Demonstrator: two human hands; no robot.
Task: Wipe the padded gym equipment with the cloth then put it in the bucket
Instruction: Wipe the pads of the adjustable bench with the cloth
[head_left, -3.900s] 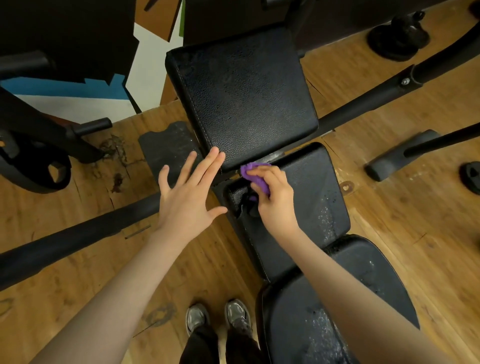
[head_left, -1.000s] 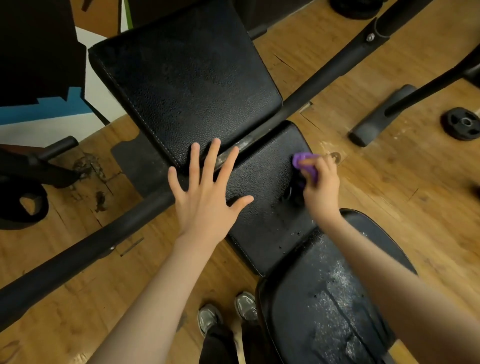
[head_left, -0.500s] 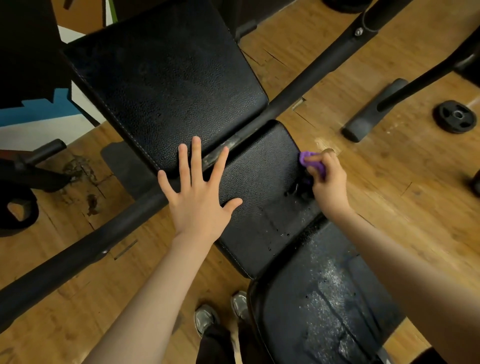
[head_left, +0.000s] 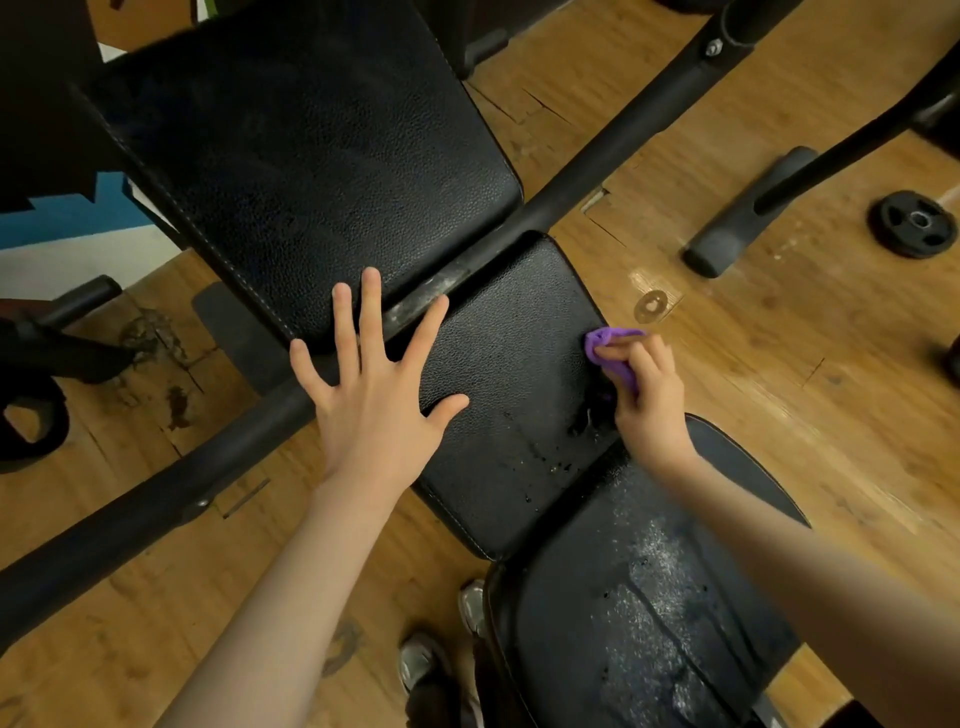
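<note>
Bench pads, three, black grained leatherette with pale stitching, set in a row over a black steel frame on a worn wooden plank floor (head_left: 779, 374). Large rectangular back pad (head_left: 311, 156), farthest from the person, dry and matt. Middle pad (head_left: 498, 395), smaller and roughly square, carries dark wet spots near its near right corner. Near pad (head_left: 649, 613), rounded and widest at the bottom of the view, shows a greyish wet sheen and scattered droplets.

Small purple cloth (head_left: 613, 353), bunched into a wad, lies at the right edge of the middle pad, touching it. Right hand (head_left: 644, 395) grasps the cloth, fingers curled over it, thumb side toward the pad.

Left hand (head_left: 374, 395), released and flat with fingers spread wide, rests palm down across the left part of the middle pad; its longer fingertips reach over the scuffed grey metal crossbar (head_left: 431, 291) in the gap and onto the lower edge of the back pad.

Long black frame tube (head_left: 156, 499) runs diagonally under the pads from lower left to upper right. Black rubber-capped foot (head_left: 748, 213) on the floor to the right. Small black round weight plate (head_left: 914, 223) lies flat near the right edge. Grey shoes (head_left: 431, 660) stand beside the near pad. Bucket: not in view.
</note>
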